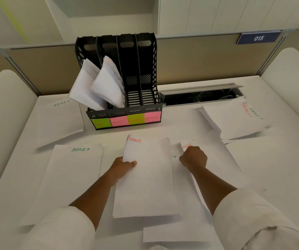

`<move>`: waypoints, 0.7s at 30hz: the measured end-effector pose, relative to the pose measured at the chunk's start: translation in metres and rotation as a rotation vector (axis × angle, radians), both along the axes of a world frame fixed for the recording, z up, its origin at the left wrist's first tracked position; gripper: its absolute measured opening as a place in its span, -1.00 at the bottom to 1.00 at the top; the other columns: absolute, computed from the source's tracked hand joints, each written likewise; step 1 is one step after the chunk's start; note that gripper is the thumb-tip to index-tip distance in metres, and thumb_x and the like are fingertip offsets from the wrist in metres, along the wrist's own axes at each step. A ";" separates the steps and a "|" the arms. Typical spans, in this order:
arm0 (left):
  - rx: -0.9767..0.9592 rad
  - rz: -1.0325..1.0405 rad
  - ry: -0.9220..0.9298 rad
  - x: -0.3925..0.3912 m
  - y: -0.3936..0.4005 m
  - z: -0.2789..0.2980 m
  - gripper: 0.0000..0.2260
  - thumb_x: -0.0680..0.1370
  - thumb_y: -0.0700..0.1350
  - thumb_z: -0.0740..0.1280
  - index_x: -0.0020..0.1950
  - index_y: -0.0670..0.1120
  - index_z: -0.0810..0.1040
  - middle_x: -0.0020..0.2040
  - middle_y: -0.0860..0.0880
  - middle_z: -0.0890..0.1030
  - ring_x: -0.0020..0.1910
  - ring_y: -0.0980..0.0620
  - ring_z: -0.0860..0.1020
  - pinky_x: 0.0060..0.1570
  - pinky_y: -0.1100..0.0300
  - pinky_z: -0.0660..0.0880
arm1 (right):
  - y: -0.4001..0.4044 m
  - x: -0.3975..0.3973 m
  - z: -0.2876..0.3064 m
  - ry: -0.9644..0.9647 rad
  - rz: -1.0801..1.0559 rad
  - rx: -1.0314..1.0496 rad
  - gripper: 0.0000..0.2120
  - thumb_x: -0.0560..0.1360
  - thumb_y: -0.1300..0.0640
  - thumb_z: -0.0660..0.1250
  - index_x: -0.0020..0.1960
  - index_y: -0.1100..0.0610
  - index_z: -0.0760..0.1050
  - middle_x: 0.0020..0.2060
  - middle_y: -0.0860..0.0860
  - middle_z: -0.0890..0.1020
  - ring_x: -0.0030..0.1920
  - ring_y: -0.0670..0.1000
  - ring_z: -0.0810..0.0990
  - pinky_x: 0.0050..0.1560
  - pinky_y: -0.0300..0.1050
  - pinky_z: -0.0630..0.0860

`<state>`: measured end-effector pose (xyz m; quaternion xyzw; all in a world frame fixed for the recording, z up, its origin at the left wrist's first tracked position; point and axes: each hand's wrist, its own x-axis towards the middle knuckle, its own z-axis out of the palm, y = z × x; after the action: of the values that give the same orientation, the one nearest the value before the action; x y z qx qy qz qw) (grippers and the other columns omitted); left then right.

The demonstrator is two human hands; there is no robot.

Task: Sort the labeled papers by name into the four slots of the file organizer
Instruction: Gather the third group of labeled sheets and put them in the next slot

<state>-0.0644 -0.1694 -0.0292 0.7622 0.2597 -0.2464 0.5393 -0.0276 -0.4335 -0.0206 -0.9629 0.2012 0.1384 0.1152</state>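
done: HR and Sports slots of the organizer [119,98] had papers.
left: Finance, Admin slots were empty.
grip: your left hand [122,167] pinched the Finance stack [146,177]; your right hand [193,157] was fisted on another Finance sheet [185,145] beside it.

A black file organizer [141,73] of matt, perforated plastic holds plain white papers [98,83], with neon sticky notes [126,120] on its front. The desk [280,159] looks smooth and matt; the sleeves [253,213] seem soft cloth.
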 end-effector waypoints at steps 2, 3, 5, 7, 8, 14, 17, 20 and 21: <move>0.005 0.008 0.000 0.000 -0.001 -0.001 -0.64 0.53 -0.04 0.39 0.26 -0.17 0.50 0.07 -0.12 0.63 -0.05 -0.06 0.60 -0.11 0.13 0.50 | -0.003 0.004 0.000 0.010 -0.051 0.099 -0.82 0.36 0.14 0.37 -0.05 0.15 0.57 -0.11 0.04 0.63 -0.08 0.08 0.64 -0.18 -0.18 0.49; 0.007 0.013 -0.001 0.000 -0.002 -0.001 -0.64 0.53 -0.04 0.39 0.26 -0.17 0.50 0.07 -0.11 0.63 -0.05 -0.06 0.60 -0.11 0.13 0.50 | -0.003 0.006 0.001 0.017 -0.070 0.153 -0.83 0.36 0.14 0.37 -0.06 0.15 0.57 -0.11 0.04 0.63 -0.10 0.09 0.63 -0.18 -0.17 0.50; 0.015 0.023 -0.003 0.000 -0.002 0.000 -0.64 0.54 -0.04 0.39 0.27 -0.16 0.49 0.06 -0.11 0.61 -0.06 -0.05 0.59 -0.10 0.13 0.49 | -0.004 0.010 0.002 0.023 -0.093 0.249 -0.84 0.36 0.15 0.39 -0.07 0.14 0.56 -0.13 0.03 0.63 -0.11 0.08 0.62 -0.20 -0.18 0.49; 0.026 0.031 -0.007 0.001 -0.002 0.000 -0.64 0.54 -0.04 0.38 0.27 -0.16 0.48 0.06 -0.10 0.60 -0.05 -0.06 0.58 -0.09 0.12 0.48 | -0.005 0.013 0.004 0.032 -0.108 0.331 -0.85 0.37 0.14 0.40 -0.08 0.14 0.55 -0.15 0.02 0.61 -0.10 0.08 0.61 -0.26 -0.20 0.45; 0.034 0.034 -0.010 0.002 -0.003 0.001 -0.65 0.54 -0.04 0.38 0.27 -0.16 0.48 0.05 -0.10 0.60 -0.06 -0.05 0.57 -0.09 0.13 0.48 | -0.005 0.014 0.003 0.040 -0.115 0.365 -0.88 0.38 0.14 0.38 -0.10 0.15 0.54 -0.17 0.02 0.60 -0.11 0.08 0.61 -0.30 -0.22 0.43; 0.044 0.054 -0.021 0.005 -0.002 0.003 -0.69 0.55 -0.04 0.37 0.23 -0.14 0.49 -0.06 -0.04 0.59 -0.16 0.03 0.56 -0.19 0.18 0.46 | -0.005 0.017 0.004 0.058 -0.128 0.360 -0.87 0.41 0.09 0.36 -0.16 0.15 0.49 -0.16 0.03 0.60 -0.15 0.08 0.60 -0.28 -0.20 0.44; 0.043 0.051 -0.026 0.007 -0.003 0.004 -0.70 0.55 -0.04 0.37 0.22 -0.13 0.48 -0.03 -0.05 0.58 -0.15 0.01 0.55 -0.12 0.13 0.46 | -0.005 0.020 0.006 0.093 -0.045 0.335 -0.66 0.40 -0.10 0.48 -0.08 0.16 0.53 -0.14 0.02 0.63 -0.10 0.06 0.63 -0.14 -0.15 0.50; 0.038 0.055 -0.030 0.008 -0.004 0.005 -0.69 0.55 -0.04 0.37 0.23 -0.13 0.47 0.01 -0.07 0.58 -0.09 -0.04 0.56 -0.10 0.12 0.47 | -0.001 0.023 0.007 0.136 -0.029 0.586 -0.61 0.39 -0.09 0.51 -0.08 0.23 0.58 -0.19 0.09 0.66 -0.18 0.04 0.64 -0.06 -0.18 0.56; 0.034 0.062 -0.031 0.008 -0.004 0.004 -0.69 0.55 -0.05 0.37 0.24 -0.14 0.47 0.00 -0.07 0.58 -0.10 -0.03 0.57 -0.13 0.13 0.48 | 0.001 0.022 0.010 0.151 -0.061 0.706 -0.64 0.39 -0.07 0.51 -0.08 0.23 0.58 -0.18 0.10 0.66 -0.19 0.03 0.64 -0.10 -0.20 0.58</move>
<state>-0.0567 -0.1729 -0.0249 0.7666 0.2792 -0.2134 0.5375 -0.0057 -0.4329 -0.0109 -0.8444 0.1776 0.2667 0.4293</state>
